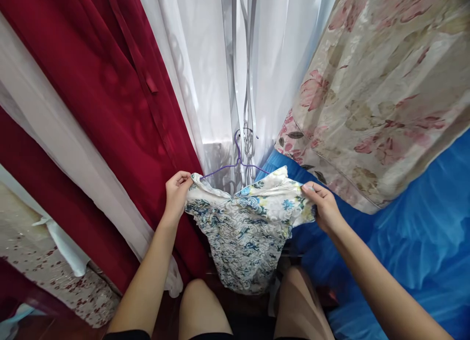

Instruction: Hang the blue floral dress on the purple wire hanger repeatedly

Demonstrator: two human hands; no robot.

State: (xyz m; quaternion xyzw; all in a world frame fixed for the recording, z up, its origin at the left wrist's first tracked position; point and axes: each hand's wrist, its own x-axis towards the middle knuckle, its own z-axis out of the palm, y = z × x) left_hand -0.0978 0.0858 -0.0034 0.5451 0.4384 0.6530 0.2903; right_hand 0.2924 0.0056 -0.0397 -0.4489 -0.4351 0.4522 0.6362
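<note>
A white floral top (244, 237) with blue and yellow flowers and a ruched body hangs in front of me on a purple hanger (238, 160). My left hand (178, 191) pinches the fabric at its left shoulder. On the other side, my right hand (323, 203) grips the edge of the right sleeve. Between the hands the neckline is stretched wide, and the hanger's arms run into the shoulders. The hanger's hook stands upright before white cloth; whether it hangs on anything cannot be made out.
Dark red drapes (121, 110) and pale sheer cloth hang at the left. White fabric (205, 76) with ribbons (244, 85) hangs behind the hanger. At the right are a beige floral cloth (385, 100) and ruffled blue fabric (414, 232). My knees (201, 306) are below the top.
</note>
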